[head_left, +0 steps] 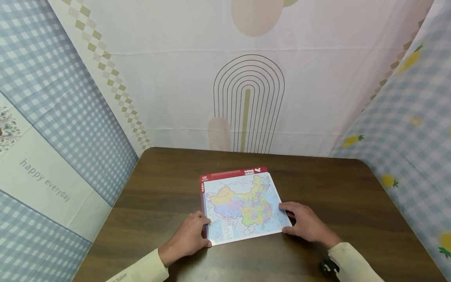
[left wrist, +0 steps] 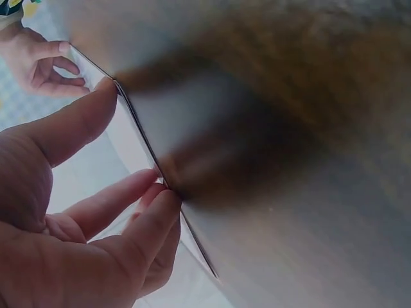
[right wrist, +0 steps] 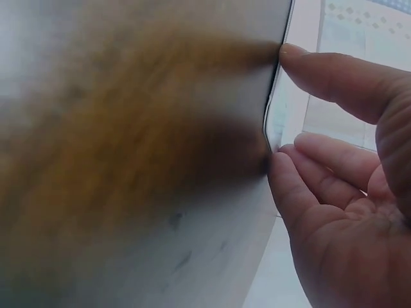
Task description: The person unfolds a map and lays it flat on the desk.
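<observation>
Patterned cloths (head_left: 169,98) hang behind and beside the surface (head_left: 158,188); near its middle the map (head_left: 236,211) lies flat, red header (head_left: 225,173) on the far side, long axis side to side; left hand (head_left: 192,234) and right hand (head_left: 305,222), fingers spread, touch opposite edges

A red-bordered map (head_left: 243,207) mixes yellow, green and purple patches with pale blue against a dark brown, wood-grained tabletop (head_left: 169,192). Sleeves (head_left: 148,268) are cream; the left cloth (head_left: 67,70) wears blue-and-white gingham, the right cloth (head_left: 398,133) yellow fruit on pale check, the white backdrop (head_left: 169,90) black-lined arches.
</observation>
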Tool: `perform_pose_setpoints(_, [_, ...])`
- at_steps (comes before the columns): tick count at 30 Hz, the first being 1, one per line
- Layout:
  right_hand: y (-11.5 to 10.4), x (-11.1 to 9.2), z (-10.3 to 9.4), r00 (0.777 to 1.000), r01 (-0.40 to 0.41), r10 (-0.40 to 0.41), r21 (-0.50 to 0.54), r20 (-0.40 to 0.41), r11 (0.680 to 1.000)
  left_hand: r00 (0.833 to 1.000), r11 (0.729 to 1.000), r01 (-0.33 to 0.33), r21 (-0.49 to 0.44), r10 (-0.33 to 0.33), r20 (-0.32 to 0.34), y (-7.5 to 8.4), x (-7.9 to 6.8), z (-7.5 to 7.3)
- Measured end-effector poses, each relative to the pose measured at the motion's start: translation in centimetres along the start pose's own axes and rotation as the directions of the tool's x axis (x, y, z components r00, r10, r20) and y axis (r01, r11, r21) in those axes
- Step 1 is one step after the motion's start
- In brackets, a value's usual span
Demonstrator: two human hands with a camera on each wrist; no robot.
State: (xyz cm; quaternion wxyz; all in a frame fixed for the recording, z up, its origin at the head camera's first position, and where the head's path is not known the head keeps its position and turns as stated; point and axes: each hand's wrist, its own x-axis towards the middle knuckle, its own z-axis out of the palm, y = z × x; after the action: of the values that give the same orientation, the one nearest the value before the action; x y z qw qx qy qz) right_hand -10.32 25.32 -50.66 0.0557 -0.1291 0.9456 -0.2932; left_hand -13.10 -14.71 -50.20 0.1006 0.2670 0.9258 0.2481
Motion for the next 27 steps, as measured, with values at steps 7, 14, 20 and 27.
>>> perform_pose_setpoints(7, [0.5, 1.4, -0.4, 0.999, -0.026, 0.026, 0.025, 0.022, 0.999, 1.000, 1.000, 0.013, 0.010, -0.013, 0.007, 0.6, 0.1, 0.0])
perform_pose_setpoints(14, [1.3, 2.8, -1.0, 0.999, -0.018, 0.016, 0.044, 0.052, 0.999, 0.999, 0.997, -0.018, 0.081, 0.020, -0.028, 1.5, -0.2, 0.6])
perform_pose_setpoints(20, [2.2, 4.0, -1.3, 0.998, 0.017, -0.019, 0.045, 0.054, 0.999, 0.998, 0.991, -0.040, 0.129, 0.047, -0.048, 2.5, -0.4, 1.0])
perform_pose_setpoints(27, [2.8, 4.9, -1.7, 0.998, 0.050, -0.051, 0.026, 0.036, 0.998, 1.000, 0.985, 0.010, 0.175, -0.010, -0.003, 3.5, -0.6, 1.2])
